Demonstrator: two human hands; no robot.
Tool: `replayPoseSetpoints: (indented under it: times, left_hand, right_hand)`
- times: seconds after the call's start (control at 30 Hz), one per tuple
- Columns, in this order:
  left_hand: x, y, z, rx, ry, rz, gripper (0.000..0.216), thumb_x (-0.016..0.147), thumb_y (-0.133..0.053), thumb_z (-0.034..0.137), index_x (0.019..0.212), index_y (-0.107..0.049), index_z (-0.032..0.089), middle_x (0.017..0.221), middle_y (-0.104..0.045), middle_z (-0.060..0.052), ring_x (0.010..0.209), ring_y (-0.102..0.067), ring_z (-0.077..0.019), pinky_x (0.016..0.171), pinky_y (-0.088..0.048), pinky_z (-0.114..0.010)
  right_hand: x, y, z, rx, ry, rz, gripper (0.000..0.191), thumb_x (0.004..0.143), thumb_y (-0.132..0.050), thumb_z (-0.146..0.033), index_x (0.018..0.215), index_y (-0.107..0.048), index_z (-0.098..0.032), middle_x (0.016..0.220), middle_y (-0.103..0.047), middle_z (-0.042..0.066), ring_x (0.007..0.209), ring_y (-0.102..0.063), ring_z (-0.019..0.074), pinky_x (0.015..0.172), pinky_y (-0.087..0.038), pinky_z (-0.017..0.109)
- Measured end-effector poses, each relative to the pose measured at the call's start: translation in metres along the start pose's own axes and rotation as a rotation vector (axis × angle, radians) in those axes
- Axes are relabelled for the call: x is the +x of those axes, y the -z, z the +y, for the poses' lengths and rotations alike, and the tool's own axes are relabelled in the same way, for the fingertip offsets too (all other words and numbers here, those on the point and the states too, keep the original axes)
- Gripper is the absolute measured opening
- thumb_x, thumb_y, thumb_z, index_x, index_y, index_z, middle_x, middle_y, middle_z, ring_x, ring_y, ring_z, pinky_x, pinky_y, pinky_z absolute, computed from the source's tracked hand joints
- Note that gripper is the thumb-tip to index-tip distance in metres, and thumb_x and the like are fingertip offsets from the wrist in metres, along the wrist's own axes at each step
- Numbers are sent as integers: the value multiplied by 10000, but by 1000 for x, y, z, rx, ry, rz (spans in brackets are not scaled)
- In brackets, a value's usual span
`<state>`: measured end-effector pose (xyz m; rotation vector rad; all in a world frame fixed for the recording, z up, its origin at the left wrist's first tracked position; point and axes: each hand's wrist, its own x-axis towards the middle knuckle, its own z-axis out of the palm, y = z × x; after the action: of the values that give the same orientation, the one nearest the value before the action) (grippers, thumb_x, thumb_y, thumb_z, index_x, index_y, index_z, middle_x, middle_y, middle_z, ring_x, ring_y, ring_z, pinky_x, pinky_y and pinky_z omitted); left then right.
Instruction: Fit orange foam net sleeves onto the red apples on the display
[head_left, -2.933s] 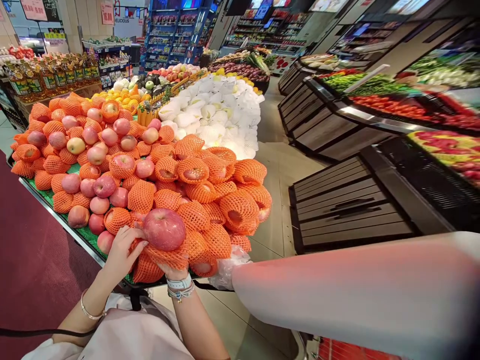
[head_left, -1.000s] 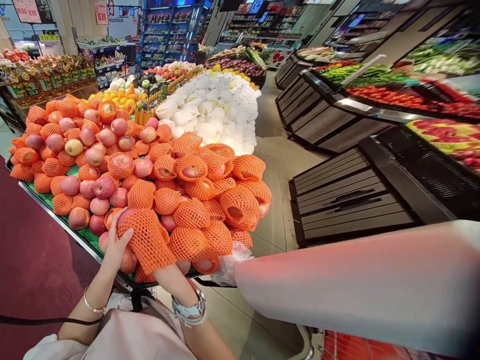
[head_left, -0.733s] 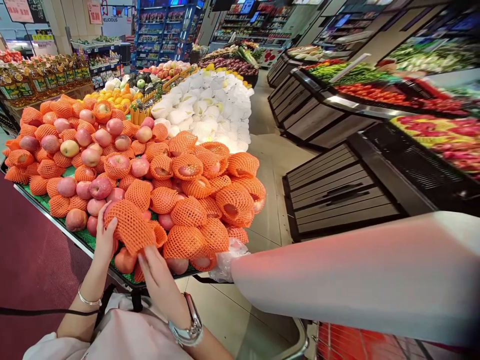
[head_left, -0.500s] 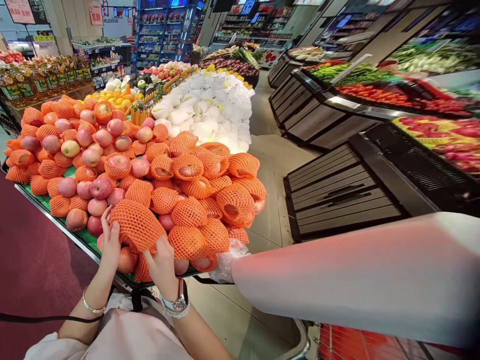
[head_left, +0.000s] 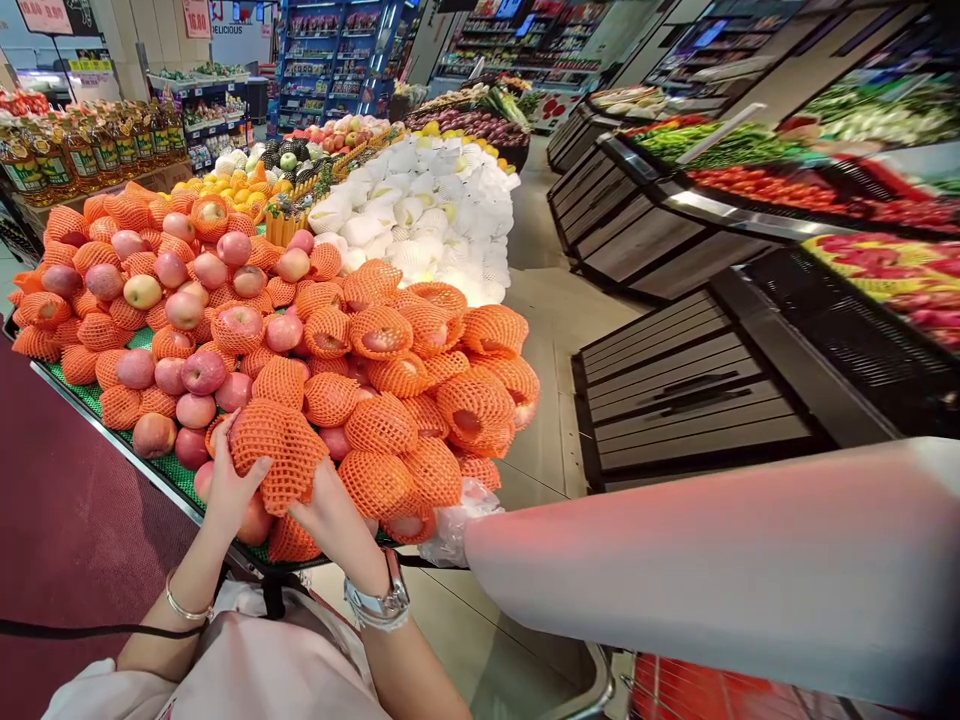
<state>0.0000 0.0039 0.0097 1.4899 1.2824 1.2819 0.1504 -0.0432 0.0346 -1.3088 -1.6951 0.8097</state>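
Both hands hold an orange foam net sleeve (head_left: 289,455) over the front edge of an apple display. Its left part bulges round, with a reddish apple showing faintly through the mesh; the right part hangs looser and folded. My left hand (head_left: 234,478) is wrapped round the bulging end, thumb across the front. On the other side, my right hand (head_left: 330,505) grips the loose end, its fingers partly hidden behind the netting. Bare apples (head_left: 196,410) lie close to my left hand. Several net-wrapped apples (head_left: 376,480) sit beside my right hand.
White-wrapped fruit (head_left: 420,215) is heaped behind the apples. At right, a large white roll (head_left: 675,560) sticks out above a cart (head_left: 600,680), near a crumpled clear plastic bag (head_left: 461,520). Slatted vegetable stands (head_left: 682,380) line the aisle; oil bottles (head_left: 82,155) stand far left.
The sleeve, stretched out long between my hands before, is now shorter and rounded at its left. My right hand has turned, with its wrist moved right. My left thumb has spread across the net.
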Motion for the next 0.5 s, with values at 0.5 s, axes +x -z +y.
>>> replayPoseSetpoints:
  times: [0.5]
  left_hand:
    - [-7,-10,22,-249,11,106,405,840,-666,465,1173,-627,239,1337,-618,-75,1289,-539,-261,1153,-365,-435]
  right_hand:
    - [2,4,5,89,53,33,580,849,-653,-250,1402,-492,-184,1438,-516,126,1372,-425,287,1179,-317,492]
